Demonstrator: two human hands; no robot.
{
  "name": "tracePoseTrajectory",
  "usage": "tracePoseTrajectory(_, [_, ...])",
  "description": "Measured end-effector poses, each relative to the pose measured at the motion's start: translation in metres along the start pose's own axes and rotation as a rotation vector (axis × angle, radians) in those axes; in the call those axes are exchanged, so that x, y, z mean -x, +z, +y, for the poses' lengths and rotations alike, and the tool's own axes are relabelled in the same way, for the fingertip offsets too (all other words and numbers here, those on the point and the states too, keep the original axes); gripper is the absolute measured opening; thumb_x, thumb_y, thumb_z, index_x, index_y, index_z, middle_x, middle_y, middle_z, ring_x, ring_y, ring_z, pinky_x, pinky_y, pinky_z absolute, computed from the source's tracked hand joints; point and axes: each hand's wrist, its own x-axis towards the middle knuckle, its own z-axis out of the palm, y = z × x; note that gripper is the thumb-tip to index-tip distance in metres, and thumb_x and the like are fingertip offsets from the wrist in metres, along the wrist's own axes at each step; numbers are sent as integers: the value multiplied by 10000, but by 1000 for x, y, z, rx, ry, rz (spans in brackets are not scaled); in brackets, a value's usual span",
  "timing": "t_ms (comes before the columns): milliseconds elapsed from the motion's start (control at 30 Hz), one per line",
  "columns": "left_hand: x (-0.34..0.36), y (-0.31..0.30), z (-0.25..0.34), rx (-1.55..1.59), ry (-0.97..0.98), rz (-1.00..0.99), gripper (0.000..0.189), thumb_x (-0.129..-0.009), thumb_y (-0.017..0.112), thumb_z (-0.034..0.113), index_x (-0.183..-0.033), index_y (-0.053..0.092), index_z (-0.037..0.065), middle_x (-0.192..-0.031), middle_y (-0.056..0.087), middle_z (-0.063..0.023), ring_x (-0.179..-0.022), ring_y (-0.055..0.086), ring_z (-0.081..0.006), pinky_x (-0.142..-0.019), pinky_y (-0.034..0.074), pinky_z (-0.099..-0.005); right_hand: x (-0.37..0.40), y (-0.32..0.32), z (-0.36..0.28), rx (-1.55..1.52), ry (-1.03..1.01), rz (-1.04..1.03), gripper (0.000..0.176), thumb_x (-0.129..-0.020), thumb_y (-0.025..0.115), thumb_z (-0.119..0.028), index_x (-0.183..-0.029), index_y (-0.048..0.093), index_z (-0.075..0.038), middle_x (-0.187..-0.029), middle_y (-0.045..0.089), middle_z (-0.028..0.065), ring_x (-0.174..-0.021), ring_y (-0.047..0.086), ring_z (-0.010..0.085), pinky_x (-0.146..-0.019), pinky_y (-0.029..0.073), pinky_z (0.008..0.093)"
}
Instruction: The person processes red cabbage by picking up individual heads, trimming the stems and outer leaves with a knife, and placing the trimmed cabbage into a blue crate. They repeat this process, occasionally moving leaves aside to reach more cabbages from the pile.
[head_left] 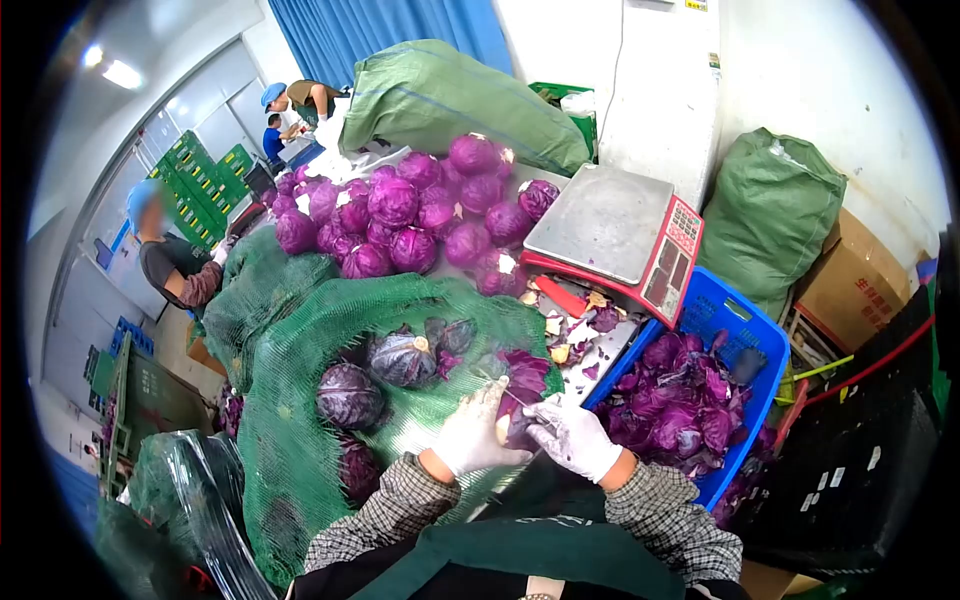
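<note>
A red cabbage (518, 412) with loose outer leaves sits between my two gloved hands, partly hidden by them. My left hand (472, 432) cups its left side, fingers and thumb curved against it. On its right side, my right hand (575, 436) is closed in a pinch; a thin pale line runs from its fingertips across the cabbage, too fine to name. Left of my hands, a dark-leaved cabbage (350, 396) and another one with its stem end showing (402, 358) lie on a green mesh sack (290, 430).
Trimmed cabbages (393, 202) are heaped at the back. A scale (600, 225) stands at the right, above a blue crate (770, 345) of purple leaves. Scraps and a red-orange object (560, 296) lie beside the scale. Full green sacks (775, 215) stand behind; a co-worker (175, 262) is at the left.
</note>
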Motion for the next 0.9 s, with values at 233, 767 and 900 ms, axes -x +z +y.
tracePoseTrajectory(233, [15,11,-13,55,186,83,1129,-597,817,499,-1436,274,-24,-1413,376,-273,-1333,347,-421,-1121,294,-449,10,-25,94,74,125,459,187,-838,589,-117,-995,594,-15,-858,616,134,-776,621,276,-683,521,353])
tracePoseTrajectory(767, [-20,23,5,54,155,281,1102,-586,850,451,-1398,316,-68,-1400,386,-282,-1305,376,-426,-1083,340,-466,16,4,23,-192,107,186,454,-948,540,-253,-1298,507,34,-1300,531,251,-1252,487,376,-1031,417,389])
tracePoseTrajectory(900, [-21,27,15,65,101,307,1072,-609,834,448,-1386,322,-84,-1381,400,-299,-1291,388,-440,-1077,345,-468,21,3,21,0,135,132,507,-967,472,-274,-1369,412,29,-1333,488,275,-1179,539,394,-940,487,404])
